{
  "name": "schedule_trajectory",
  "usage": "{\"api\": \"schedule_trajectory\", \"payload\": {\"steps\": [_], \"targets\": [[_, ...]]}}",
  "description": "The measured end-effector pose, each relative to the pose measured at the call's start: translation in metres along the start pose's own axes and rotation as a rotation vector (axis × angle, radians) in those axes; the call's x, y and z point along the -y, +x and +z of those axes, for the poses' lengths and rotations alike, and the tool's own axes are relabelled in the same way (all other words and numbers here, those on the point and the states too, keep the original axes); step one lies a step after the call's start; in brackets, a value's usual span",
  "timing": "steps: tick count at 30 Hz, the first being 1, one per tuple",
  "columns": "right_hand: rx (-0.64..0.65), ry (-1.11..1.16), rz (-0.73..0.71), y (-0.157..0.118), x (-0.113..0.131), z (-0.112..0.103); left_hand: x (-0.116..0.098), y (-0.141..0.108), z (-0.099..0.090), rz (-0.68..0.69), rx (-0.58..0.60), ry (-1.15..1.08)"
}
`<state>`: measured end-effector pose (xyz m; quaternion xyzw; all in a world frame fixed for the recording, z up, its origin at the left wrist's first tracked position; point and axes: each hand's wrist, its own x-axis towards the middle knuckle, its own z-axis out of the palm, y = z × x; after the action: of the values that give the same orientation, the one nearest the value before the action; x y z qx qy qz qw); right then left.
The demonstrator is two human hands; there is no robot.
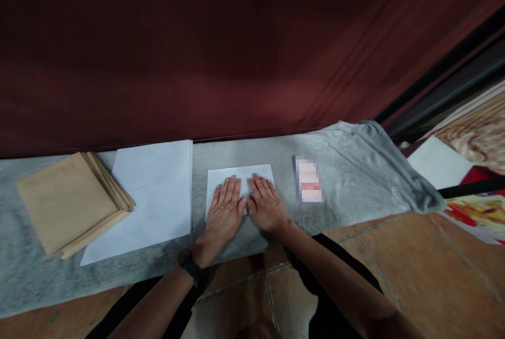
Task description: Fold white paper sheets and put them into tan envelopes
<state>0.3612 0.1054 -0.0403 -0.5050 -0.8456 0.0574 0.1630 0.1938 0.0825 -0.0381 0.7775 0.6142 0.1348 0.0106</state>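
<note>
A small white sheet of paper [245, 171] lies on the grey cloth in the middle. My left hand [225, 210] rests flat on its left part, fingers slightly spread. Flat on the right part of the same sheet is my right hand [267, 202], with its fingers extended. The two thumbs meet or nearly meet at the centre. Both palms face down and cover much of the sheet's lower half. A dark watch sits on the left wrist.
Large white sheets [158, 191] lie on the left, partly under a stack of brown envelopes [71, 197]. A pixelated pinkish rectangular item [310, 178] is on the grey cloth [355, 181] at right. A dark red surface [236, 65] rises behind.
</note>
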Motion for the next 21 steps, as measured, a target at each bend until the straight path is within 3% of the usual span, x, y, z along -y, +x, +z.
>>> {"api": "schedule_trajectory", "payload": {"steps": [12,21], "targets": [[-0.046,-0.028,0.033,-0.010,-0.019,-0.003,0.024,-0.011,-0.005,-0.077,-0.045,-0.037],[-0.054,-0.049,0.076,-0.018,-0.024,-0.008,0.030,-0.019,-0.008,-0.131,-0.056,-0.019]]}}
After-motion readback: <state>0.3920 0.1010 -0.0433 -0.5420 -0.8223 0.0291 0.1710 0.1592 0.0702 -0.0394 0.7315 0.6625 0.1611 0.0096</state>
